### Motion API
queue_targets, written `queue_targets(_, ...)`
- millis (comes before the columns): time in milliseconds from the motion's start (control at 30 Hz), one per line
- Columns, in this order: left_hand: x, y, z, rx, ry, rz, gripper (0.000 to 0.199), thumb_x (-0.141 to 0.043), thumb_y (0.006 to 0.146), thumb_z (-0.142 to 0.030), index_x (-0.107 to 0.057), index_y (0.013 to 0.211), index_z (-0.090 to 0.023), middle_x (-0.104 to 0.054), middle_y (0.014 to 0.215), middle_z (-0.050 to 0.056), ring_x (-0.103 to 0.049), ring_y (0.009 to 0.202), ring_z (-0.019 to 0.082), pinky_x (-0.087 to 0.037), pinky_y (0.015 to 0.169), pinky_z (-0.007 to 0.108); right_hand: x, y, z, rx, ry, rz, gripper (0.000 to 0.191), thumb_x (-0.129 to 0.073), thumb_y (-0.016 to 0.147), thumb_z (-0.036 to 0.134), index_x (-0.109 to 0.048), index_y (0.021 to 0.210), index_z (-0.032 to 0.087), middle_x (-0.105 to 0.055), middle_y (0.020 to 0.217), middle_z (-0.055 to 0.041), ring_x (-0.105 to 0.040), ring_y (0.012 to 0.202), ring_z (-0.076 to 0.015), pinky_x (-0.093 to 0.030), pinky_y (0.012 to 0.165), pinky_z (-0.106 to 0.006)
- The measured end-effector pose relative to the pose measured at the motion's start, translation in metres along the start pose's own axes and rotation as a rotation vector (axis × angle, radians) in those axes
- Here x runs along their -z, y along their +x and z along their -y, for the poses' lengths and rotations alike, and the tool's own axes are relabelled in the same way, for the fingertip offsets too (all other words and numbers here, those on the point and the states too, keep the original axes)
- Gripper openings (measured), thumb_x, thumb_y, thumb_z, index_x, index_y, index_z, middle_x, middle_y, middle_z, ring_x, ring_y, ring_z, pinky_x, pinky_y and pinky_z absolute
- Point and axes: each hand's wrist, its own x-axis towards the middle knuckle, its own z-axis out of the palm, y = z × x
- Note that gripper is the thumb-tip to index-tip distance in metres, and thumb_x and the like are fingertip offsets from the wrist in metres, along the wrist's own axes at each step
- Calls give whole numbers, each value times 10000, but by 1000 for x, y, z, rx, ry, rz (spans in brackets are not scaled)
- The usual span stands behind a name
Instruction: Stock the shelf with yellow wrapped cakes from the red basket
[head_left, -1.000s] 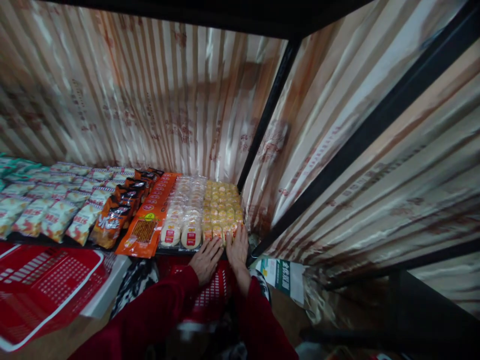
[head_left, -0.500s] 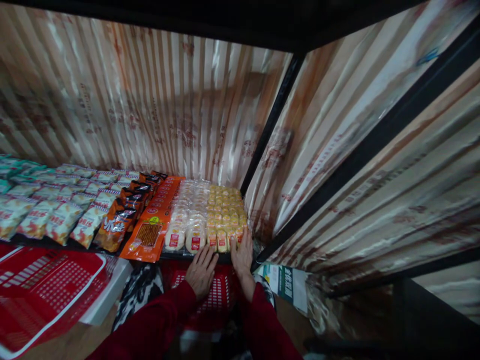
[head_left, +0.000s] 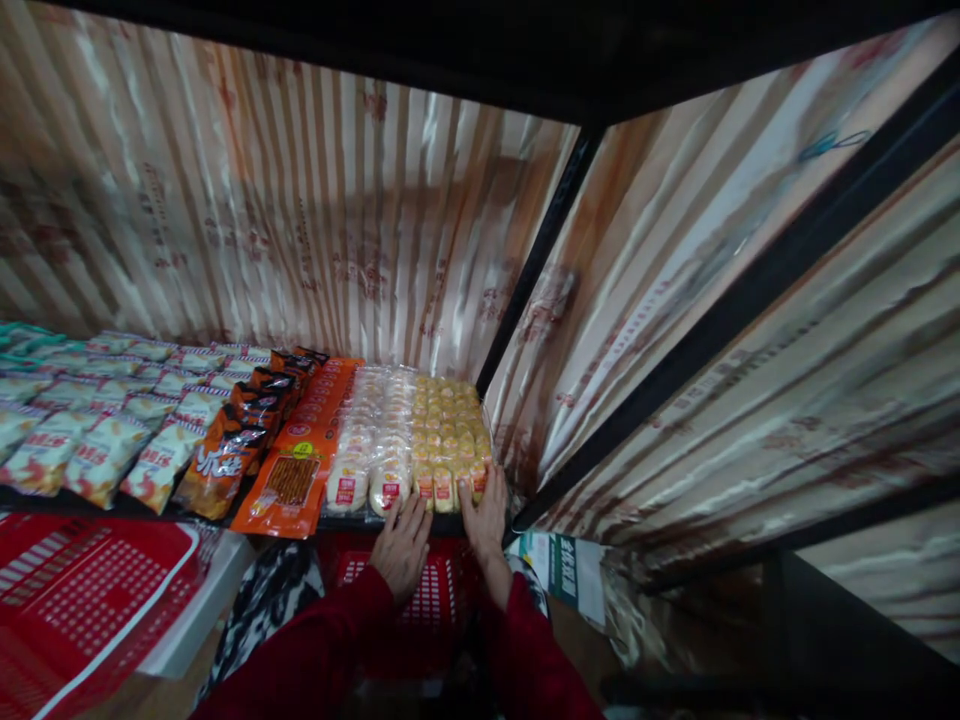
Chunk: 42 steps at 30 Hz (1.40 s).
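Observation:
My left hand [head_left: 402, 543] rests at the shelf's front edge, fingers stretched forward. Its fingertips reach the front of the round white packaged snacks [head_left: 391, 487] and the neighbouring yellow ones. My right hand [head_left: 485, 512] lies with fingers extended against the front right corner of the small yellow wrapped snacks [head_left: 444, 440], which stand in close rows. To the left of the white snacks are flat orange packets [head_left: 300, 470] with a picture of brown sticks. Neither hand has anything lifted off the shelf.
Orange-brown bags [head_left: 219, 465] and pale snack bags [head_left: 105, 455] fill the shelf further left. Red baskets [head_left: 82, 600] [head_left: 431, 590] stand below. A black metal post [head_left: 536, 265] and plastic-covered striped sheeting [head_left: 360, 220] close off the back and right. A green-and-white package [head_left: 566, 575] lies low at right.
The view has shifted slightly, so the shelf goods appear a little lower and further left. Both hands keep nearly the same place against the snacks.

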Motion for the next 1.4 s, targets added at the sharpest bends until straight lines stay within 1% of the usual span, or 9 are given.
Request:
queue_targets(233, 0, 1, 4, -10, -28, 44, 499, -343, 899, -286, -447, 1328, -53, -389, 1431, 161, -301, 1348, 284, -134, 1116, 473, 1, 2, 3, -21, 75, -24, 751, -332, 872, 590, -342, 1377, 35, -363, 1409, -236, -295, 1336, -302, -259, 1073, -515)
queue_targets(367, 6, 2, 6, 12, -36, 86, 504, -361, 889, -282, -440, 1331, -53, -361, 1449, 156, -265, 1366, 272, -134, 1126, 454, 11, 0, 10, -11, 121, -24, 702, -321, 897, 540, -319, 1394, 44, -340, 1433, -222, -282, 1350, -277, -253, 1089, -501)
queue_targets(567, 10, 0, 0, -1, -44, 89, 489, -370, 884, -276, -459, 1315, -64, -347, 1455, 164, -235, 1379, 264, -133, 1128, 456, 31, -27, 25, 192, 80, 8, 501, -334, 935, 387, -410, 1364, 140, -339, 1462, -136, -235, 1380, -236, -278, 1086, -494)
queue_targets(667, 9, -4, -4, 6, -41, 54, 471, -370, 887, -269, -476, 1303, -75, -370, 1444, 156, -245, 1376, 260, -135, 1130, 459, 35, -45, 33, 277, 50, 79, 449, -350, 932, 345, -477, 1319, 157, -356, 1458, -117, -246, 1378, -234, -305, 1073, -480)
queue_targets(800, 4, -7, -6, 15, -27, 10, 456, -396, 882, -280, -509, 1277, -81, -430, 1406, 147, -292, 1354, 271, -178, 1120, 454, 34, -59, 41, 347, -5, 201, 450, -364, 923, 321, -472, 1334, 173, -404, 1433, -99, -245, 1381, -237, -322, 1064, -470)
queue_targets(933, -4, -6, -2, -7, -23, -62, 416, -376, 894, -249, -560, 1226, -78, -516, 1332, 141, -366, 1312, 271, -208, 1108, 452, 29, -61, 46, 347, -37, 260, 487, -371, 917, 338, -448, 1354, 136, -401, 1433, -117, -232, 1385, -249, -303, 1077, -482)
queue_targets(1033, -8, -4, 1, -22, -37, -100, 402, -383, 894, -243, -580, 1203, -78, -529, 1319, 142, -378, 1305, 266, -220, 1106, 451, 26, -60, 49, 323, -44, 282, 496, -357, 923, 330, -420, 1374, 132, -393, 1437, -121, -232, 1385, -243, -298, 1082, -479)
queue_targets(1200, -7, -5, 3, -32, -50, -73, 399, -371, 886, -214, -583, 1197, -83, -501, 1347, 140, -374, 1309, 268, -252, 1089, 472, 25, -60, 55, 287, -53, 304, 493, -352, 928, 325, -416, 1378, 133, -361, 1457, -114, -215, 1391, -250, -301, 1080, -475)
queue_targets(1400, -7, -7, 2, -39, -43, -75, 394, -379, 892, -227, -580, 1196, -77, -491, 1354, 149, -348, 1325, 271, -232, 1103, 472, 27, -62, 57, 283, -31, 281, 487, -342, 933, 322, -415, 1379, 141, -376, 1449, -113, -226, 1388, -241, -315, 1077, -469)
